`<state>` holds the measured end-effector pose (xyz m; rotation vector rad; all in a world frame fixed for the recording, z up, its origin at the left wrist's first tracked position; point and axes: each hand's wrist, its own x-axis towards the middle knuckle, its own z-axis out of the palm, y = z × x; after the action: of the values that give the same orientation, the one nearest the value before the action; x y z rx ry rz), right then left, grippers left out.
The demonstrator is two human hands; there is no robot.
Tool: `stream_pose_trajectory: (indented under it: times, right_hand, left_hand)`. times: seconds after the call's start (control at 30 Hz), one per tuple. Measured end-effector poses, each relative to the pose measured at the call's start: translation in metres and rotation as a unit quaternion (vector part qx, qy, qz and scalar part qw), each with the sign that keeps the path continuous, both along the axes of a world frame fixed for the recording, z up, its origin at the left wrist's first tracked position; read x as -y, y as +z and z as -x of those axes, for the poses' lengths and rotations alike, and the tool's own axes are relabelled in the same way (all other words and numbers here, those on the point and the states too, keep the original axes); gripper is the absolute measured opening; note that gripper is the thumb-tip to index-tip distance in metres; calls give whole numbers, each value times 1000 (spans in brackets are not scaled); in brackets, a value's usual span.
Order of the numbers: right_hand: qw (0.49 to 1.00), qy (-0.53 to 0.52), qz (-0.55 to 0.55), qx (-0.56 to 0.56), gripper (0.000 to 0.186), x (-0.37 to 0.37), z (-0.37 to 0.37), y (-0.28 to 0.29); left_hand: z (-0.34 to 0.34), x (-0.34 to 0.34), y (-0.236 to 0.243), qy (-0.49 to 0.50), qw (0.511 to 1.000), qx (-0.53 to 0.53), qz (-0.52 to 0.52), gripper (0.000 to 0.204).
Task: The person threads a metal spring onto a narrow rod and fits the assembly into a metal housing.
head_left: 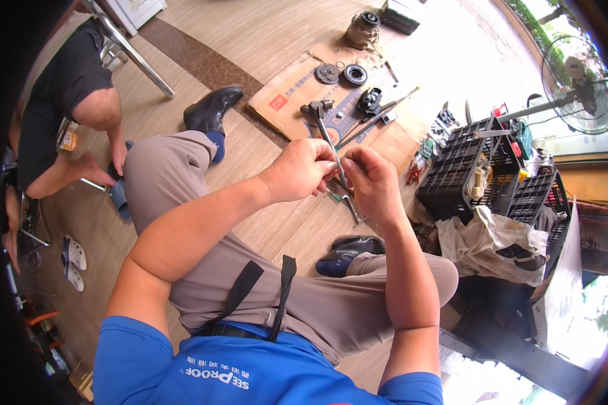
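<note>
My left hand [297,169] and my right hand [370,179] are closed on a long metal rod [327,135] with a dark T-shaped head [317,108] at its far end, fingertips close together at its middle. Something small and red by my left fingertips is too small to name. Below my hands are a small green item [335,197] and a metal tool [352,212]. Beyond them a cardboard sheet [402,155] holds two round parts [355,74], a black housing [369,100] and slender tools [388,116].
Stacked black crates [456,169] with tools and cloth [483,250] stand right, beside a fan [574,74]. A bundled motor-like part [363,32] and black box [400,17] sit at the back. Another person [64,121] is at left, near white clogs [73,263]. My black boots [213,111] flank the work.
</note>
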<state>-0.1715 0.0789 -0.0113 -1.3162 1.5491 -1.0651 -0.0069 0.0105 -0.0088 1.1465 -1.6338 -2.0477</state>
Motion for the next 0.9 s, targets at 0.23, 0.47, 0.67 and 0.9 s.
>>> stream_pose_trajectory:
  times: [0.23,0.47,0.67,0.9]
  right_hand:
    - [1000,-13,-1,-13,9,2,1,0]
    - [994,-11,-50,98,10,4,0,-7]
    - [992,-23,-23,124,8,2,-2,-2]
    - [1000,0,30,6,6,-1,-4,1]
  left_hand:
    - [-1,-2,-1,1,1000,-9,11,12]
    - [-2,3,3,-2,999,-45,-12,9]
    - [-4,4,4,9,1000,-28,-7,10]
    - [-2,1,5,23,1000,-2,-6,12]
